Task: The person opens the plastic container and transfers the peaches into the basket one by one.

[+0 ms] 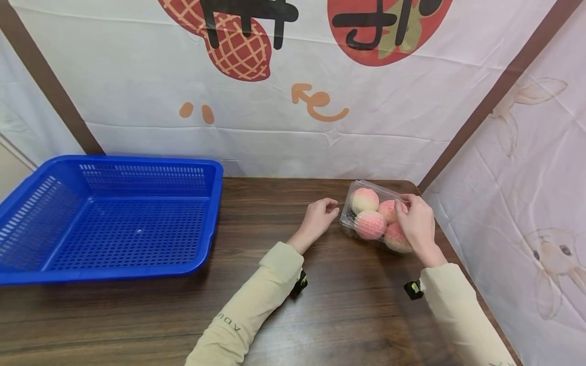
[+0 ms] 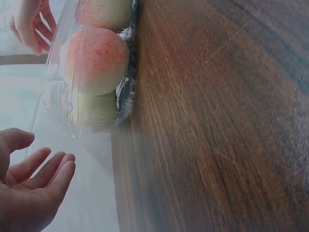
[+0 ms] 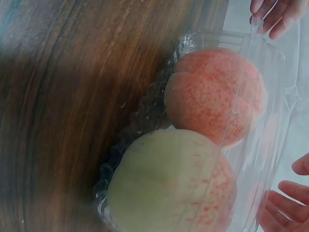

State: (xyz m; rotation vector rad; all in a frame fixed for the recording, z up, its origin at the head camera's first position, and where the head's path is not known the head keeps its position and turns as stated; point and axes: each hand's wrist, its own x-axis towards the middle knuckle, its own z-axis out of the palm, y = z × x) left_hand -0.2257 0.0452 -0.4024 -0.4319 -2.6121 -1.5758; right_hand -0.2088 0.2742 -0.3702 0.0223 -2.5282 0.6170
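Woodgrain tabletop (image 1: 339, 315) is supporting a likely flexible peach clamshell (image 1: 378, 210) (best rim-held), right hand (image 1: 418, 221) pinching its edge, left hand (image 1: 319, 217) empty, fingers relaxed.

The peaches (image 1: 370, 225) blend coral pink with creamy yellow-green, the pink finely speckled; their container (image 1: 346, 211) is clear and colourless. Dark brown wood grain streaks the surface (image 1: 329, 325). The basket (image 1: 137, 271) is solid royal blue, patterned with rows of perforations. The sleeves (image 1: 261, 300) are pale beige, one printed with dark lettering (image 1: 227, 322), and black wrist devices (image 1: 413, 290) carry yellow-green marks. White backdrop cloth (image 1: 137, 76) has brown bands (image 1: 480, 107), a red peanut shape (image 1: 240, 48) cross-hatched in tan, bold black strokes (image 1: 274, 10), a red disc (image 1: 354, 7) with olive green, and an orange curl (image 1: 329, 117). Faint tan rabbits (image 1: 551, 254) decorate the whitish side cloth (image 1: 513, 198).
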